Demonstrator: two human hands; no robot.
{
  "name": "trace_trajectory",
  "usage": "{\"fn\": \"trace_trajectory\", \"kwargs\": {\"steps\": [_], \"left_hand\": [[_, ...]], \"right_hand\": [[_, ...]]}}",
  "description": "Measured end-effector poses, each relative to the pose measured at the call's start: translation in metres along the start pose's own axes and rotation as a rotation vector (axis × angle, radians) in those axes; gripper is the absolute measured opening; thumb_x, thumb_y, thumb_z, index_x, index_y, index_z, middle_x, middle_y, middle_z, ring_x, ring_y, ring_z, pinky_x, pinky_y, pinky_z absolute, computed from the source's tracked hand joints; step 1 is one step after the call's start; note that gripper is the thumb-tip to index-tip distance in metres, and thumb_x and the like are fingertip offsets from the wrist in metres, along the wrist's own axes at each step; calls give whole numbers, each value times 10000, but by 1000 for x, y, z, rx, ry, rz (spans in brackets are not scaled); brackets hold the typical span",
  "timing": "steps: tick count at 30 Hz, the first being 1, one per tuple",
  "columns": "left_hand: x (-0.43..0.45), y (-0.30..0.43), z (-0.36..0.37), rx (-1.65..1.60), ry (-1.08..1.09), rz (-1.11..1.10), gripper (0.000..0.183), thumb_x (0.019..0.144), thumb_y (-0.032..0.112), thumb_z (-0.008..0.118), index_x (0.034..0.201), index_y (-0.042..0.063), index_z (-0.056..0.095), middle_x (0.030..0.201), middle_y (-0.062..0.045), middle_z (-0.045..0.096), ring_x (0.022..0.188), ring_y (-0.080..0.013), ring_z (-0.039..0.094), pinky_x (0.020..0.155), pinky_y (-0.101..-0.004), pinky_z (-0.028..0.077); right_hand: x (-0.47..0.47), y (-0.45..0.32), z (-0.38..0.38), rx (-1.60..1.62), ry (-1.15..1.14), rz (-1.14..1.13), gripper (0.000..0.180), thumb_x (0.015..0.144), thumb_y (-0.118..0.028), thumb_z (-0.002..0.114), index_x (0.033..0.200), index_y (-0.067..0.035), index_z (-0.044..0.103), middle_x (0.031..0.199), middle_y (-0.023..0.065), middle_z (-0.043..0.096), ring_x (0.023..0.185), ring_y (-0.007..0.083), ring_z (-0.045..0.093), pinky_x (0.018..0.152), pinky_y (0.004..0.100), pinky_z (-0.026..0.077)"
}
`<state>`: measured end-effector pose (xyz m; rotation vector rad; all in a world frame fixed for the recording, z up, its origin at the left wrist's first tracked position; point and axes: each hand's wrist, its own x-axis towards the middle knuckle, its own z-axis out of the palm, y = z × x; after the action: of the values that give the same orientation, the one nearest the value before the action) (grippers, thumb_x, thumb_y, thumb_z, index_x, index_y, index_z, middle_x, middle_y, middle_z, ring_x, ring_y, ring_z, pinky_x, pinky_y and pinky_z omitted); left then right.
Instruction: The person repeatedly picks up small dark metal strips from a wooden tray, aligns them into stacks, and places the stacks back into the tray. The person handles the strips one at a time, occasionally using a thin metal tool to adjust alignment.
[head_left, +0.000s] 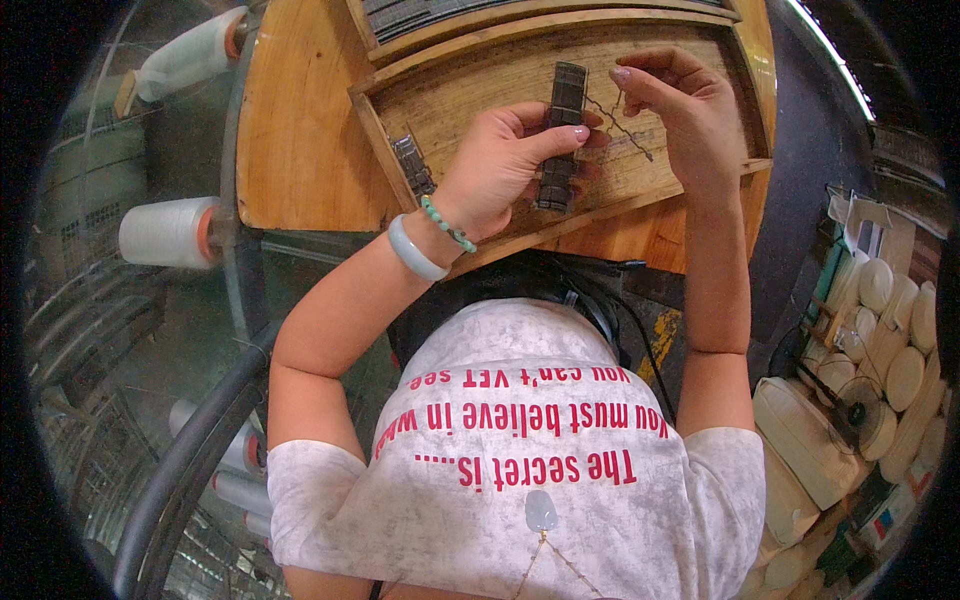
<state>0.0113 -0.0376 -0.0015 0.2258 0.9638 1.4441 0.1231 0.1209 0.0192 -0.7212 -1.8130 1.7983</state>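
My left hand (517, 154) grips a dark, narrow bundle of stacked strips (568, 94), bound across in several places, with the thumb across its front. The bundle stands nearly upright in the view, above a shallow wooden tray (472, 82). To its right, my right hand (664, 86) has thumb and index finger pinched on a thin dark strand (619, 97). A twisted dark cord (626, 131) hangs slantwise between the hands; whether it joins the pinched strand, I cannot tell. A few small dark pieces (412, 161) lie at the tray's left end.
Another wooden tray (450, 45) holding rows of dark strips lies beyond, on a wooden table (300, 135). Large white thread spools (169, 232) are mounted at the left, near a dark curved rail (187, 450). Pale rolls (874, 285) are piled at the right beside a fan (855, 412).
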Motion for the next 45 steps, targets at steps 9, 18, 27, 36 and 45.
{"fn": "trace_trajectory", "kwargs": {"steps": [9,18,27,36,45], "left_hand": [[3,-4,5,-59,-15,6,222,906,80,571,1103,-14,607,965,-111,676,780,-172,661,665,-279,543],[5,-5,3,-68,-49,-12,234,903,72,569,1115,-22,604,949,-122,674,778,-178,663,712,-300,561],[8,-7,4,-68,-39,2,217,907,83,568,1099,-7,612,971,-108,676,791,-186,666,706,-303,558],[10,-11,4,-73,-19,39,189,911,93,568,1066,-12,596,984,-110,669,825,-200,669,704,-306,554],[10,-16,9,-4,-19,67,208,863,57,633,1055,-11,586,931,-101,675,761,-200,677,639,-286,550]], "right_hand": [[-7,4,17,-58,42,-55,130,797,-60,704,908,0,677,799,43,663,667,91,590,596,220,473],[-5,6,11,23,-26,58,165,810,-96,703,945,-2,686,823,54,672,673,97,594,600,229,476],[-7,5,8,-50,13,24,139,794,-80,706,906,1,695,788,51,673,658,89,586,581,217,460],[-5,-1,4,-167,82,-44,126,770,-74,712,863,7,692,742,38,667,616,72,587,539,197,461],[-4,1,12,-283,53,-75,160,794,-110,719,917,-13,692,765,29,665,632,57,565,539,194,439]]}}
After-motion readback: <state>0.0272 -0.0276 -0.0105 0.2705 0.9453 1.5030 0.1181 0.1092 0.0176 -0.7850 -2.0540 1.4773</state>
